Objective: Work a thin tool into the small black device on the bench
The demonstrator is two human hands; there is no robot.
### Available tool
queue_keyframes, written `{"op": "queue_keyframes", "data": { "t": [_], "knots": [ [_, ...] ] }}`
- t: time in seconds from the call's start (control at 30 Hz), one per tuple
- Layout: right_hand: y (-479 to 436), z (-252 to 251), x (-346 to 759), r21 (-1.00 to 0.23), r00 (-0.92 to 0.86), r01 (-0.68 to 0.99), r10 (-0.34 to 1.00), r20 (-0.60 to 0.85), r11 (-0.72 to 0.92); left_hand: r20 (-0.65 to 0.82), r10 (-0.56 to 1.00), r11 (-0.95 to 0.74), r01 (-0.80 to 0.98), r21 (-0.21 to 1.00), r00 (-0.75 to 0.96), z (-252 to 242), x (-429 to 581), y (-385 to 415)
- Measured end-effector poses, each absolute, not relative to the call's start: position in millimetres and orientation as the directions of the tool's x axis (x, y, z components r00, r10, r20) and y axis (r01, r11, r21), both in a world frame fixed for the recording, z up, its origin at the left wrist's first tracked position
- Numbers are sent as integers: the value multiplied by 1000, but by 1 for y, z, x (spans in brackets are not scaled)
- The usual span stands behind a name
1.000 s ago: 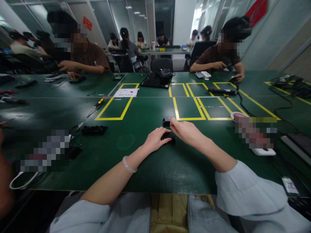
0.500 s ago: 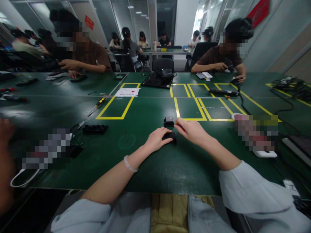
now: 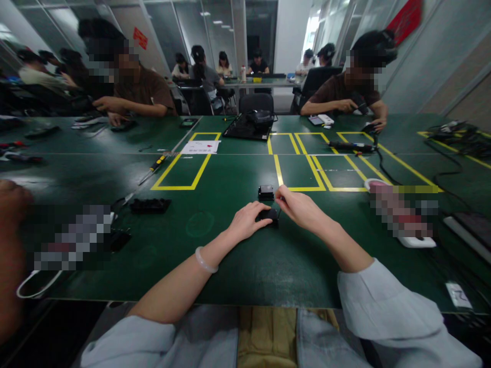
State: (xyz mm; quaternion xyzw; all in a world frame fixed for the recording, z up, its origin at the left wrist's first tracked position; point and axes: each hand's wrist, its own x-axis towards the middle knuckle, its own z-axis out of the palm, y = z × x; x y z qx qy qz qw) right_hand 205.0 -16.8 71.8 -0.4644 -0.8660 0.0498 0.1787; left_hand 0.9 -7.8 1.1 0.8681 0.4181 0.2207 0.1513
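My left hand (image 3: pixel 247 220) is closed around a small black box-shaped part (image 3: pixel 272 215) on the green table, thumb on the near side and fingers over the far side. My right hand (image 3: pixel 299 207) is pinched just right of that part. A thin dark piece shows below its fingertips against the part's right side; its kind is too small to make out. Just beyond the hands lies a second small black block (image 3: pixel 266 192) with a grey top, apart from both hands.
Yellow tape rectangles (image 3: pixel 174 187) mark the green table (image 3: pixel 230 271). A power strip (image 3: pixel 418 241) lies at right, another (image 3: pixel 72 240) at left beside a black tray-like part (image 3: pixel 149 205). A yellow-black screwdriver (image 3: pixel 157 162) lies farther off. Co-workers (image 3: pixel 143 92) sit opposite; another person's arm (image 3: pixel 11 255) is at far left.
My right forearm and sleeve have shifted slightly left and inward. My left hand keeps its hold on the black part. The other person's arm at far left has moved slightly up and right.
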Motion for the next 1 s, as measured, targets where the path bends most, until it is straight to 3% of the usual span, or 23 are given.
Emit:
{"op": "queue_keyframes", "data": {
  "t": [0.3,0.57,1.0],
  "knots": [
    [-23,57,207,-207,-308,892,875,375,403,271,788,-612,658,439,553,1,1,-9],
    [-26,53,201,-266,-327,853,857,399,449,267,788,-611,652,449,555,1,1,-8],
    [-22,40,211,-285,-257,819,763,593,497,272,783,-618,643,453,560,1,-1,-9]
  ]
}}
